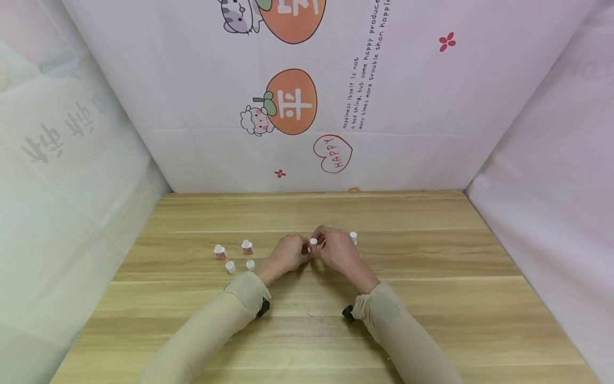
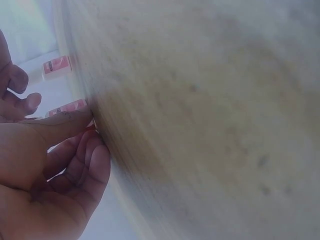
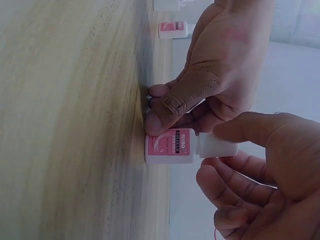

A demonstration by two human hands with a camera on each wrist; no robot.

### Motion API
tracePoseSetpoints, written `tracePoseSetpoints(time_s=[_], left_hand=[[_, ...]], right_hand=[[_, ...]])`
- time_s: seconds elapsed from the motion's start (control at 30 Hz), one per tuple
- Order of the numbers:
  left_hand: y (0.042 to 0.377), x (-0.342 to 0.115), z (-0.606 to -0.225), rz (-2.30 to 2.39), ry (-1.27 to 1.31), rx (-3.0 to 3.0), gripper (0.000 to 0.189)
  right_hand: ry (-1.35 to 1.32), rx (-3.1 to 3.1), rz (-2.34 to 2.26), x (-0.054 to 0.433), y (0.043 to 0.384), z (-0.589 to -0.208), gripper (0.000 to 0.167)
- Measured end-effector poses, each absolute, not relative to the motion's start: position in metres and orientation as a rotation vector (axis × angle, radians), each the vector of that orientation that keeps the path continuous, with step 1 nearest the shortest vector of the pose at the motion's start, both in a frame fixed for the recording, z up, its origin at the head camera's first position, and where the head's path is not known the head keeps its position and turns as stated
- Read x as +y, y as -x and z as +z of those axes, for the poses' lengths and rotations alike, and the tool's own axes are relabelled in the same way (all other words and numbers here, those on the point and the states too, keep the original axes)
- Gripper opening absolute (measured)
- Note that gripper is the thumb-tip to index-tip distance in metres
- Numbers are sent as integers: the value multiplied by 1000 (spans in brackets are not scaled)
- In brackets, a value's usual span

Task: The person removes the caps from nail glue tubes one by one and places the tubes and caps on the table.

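Observation:
Between the two hands a small white glue bottle with a pink label [image 3: 169,146] stands upright on the wooden table. My left hand [image 1: 289,252] holds it low on its body, the thumb [image 3: 155,123] against the label's edge. With thumb and fingers my right hand [image 1: 336,248] pinches the white cap [image 3: 217,145] at the bottle's top. A narrow neck shows between cap and body. Beyond the right hand stands another white-capped bottle [image 1: 353,236], partly hidden; in the left wrist view a pink label [image 2: 57,65] shows past the fingers.
Left of the hands, two uncapped glue bottles stand on the table, one at the far left [image 1: 220,252] and one nearer [image 1: 247,247]. In front of them are two removed white caps, a left one [image 1: 231,266] and a right one [image 1: 250,264]. Printed white cloth [image 1: 408,149] borders the table [image 1: 455,298].

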State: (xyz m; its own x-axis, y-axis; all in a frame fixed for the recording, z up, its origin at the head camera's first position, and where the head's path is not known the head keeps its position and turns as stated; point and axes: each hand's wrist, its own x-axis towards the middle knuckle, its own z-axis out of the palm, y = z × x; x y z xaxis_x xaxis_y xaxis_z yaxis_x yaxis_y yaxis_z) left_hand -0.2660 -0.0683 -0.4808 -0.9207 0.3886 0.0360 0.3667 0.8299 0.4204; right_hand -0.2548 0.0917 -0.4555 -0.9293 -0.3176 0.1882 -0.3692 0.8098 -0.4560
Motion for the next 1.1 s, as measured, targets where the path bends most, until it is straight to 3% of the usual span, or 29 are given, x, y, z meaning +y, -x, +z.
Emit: tracePoseSetpoints(time_s=[1.1], left_hand=[[269, -69, -485, 682, -606, 2955, 10]], right_hand=[[-511, -2915, 769, 91, 254, -457, 16]])
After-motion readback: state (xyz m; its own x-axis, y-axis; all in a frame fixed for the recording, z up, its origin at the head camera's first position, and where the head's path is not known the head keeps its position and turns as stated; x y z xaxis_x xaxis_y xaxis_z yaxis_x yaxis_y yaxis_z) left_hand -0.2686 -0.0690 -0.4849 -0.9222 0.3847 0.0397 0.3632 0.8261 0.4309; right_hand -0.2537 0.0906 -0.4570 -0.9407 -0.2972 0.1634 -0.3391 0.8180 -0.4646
